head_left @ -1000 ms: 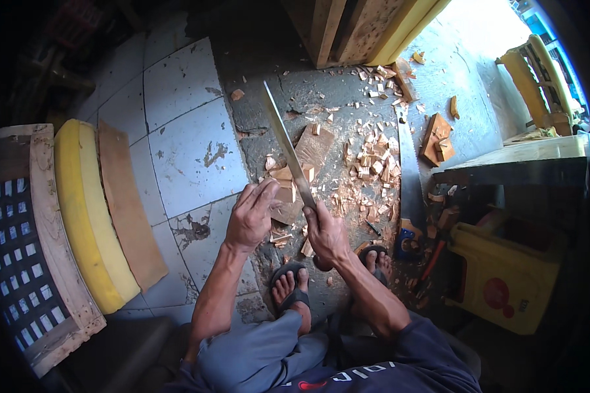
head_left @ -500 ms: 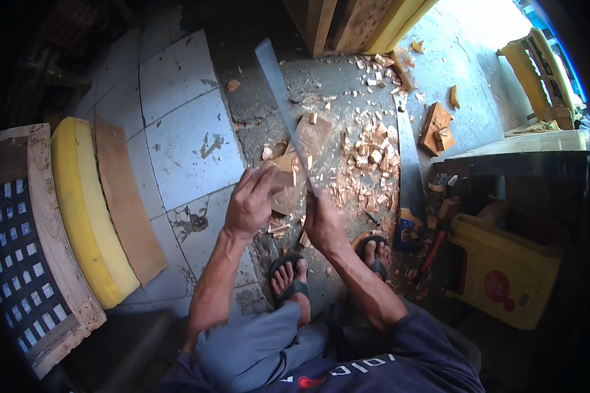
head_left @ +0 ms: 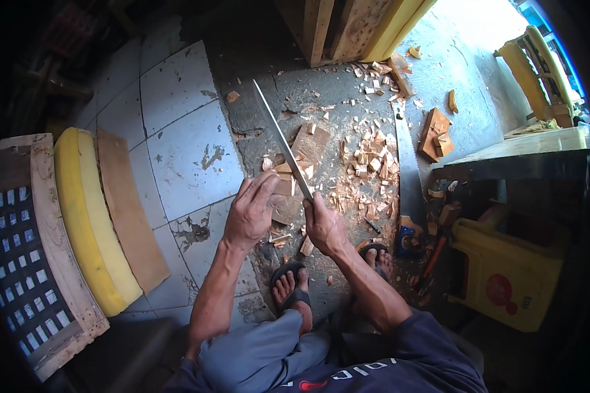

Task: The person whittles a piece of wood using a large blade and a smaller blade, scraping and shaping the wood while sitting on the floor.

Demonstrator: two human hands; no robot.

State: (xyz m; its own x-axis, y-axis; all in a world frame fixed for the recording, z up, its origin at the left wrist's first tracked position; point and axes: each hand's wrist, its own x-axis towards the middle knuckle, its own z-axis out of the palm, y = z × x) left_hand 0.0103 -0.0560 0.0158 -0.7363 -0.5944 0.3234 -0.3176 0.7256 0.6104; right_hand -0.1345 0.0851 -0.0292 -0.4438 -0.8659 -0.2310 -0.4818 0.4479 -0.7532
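Long blade (head_left: 283,147) sits lower in view than half second ago, its blur gone. Right hand (head_left: 324,226) wrapped round blade's near end, handle hidden in fist. Left hand (head_left: 250,213) curled on left end of wood block (head_left: 284,186), thumb hidden. Block between hands, just ahead; blade crosses over it, contact unclear. Below: board (head_left: 313,145) on concrete floor (head_left: 255,108), pale chips (head_left: 372,156) and saw (head_left: 410,173) to right, white tiles (head_left: 183,157) left.
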